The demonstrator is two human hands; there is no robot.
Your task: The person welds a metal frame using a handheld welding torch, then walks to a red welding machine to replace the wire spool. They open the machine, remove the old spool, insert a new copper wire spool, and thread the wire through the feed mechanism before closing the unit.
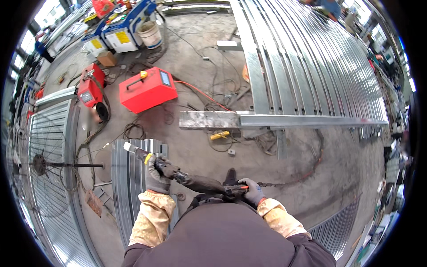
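My left hand (158,181), in a grey glove, is closed round a welding torch (141,154) with a dark body, a yellow band and a pale tip pointing to the far left. From the torch, a black-sleeved cable (202,184) runs across my front to the right. My right hand (254,192), also gloved, is closed on that cable near my waist. A small orange piece shows at its fingers; I cannot tell what it is. Below the torch lies a stack of metal profiles (123,178). Beyond my hands, a slatted metal frame (311,120) ends in a steel block (209,119).
Two red machines, a larger one (147,92) and a smaller one (91,84), stand far left, near a white bucket (150,35). A fan (41,164) stands by a slatted panel (49,222) at left. Cables (133,131) lie over the floor. More slatted metal (336,227) lies right.
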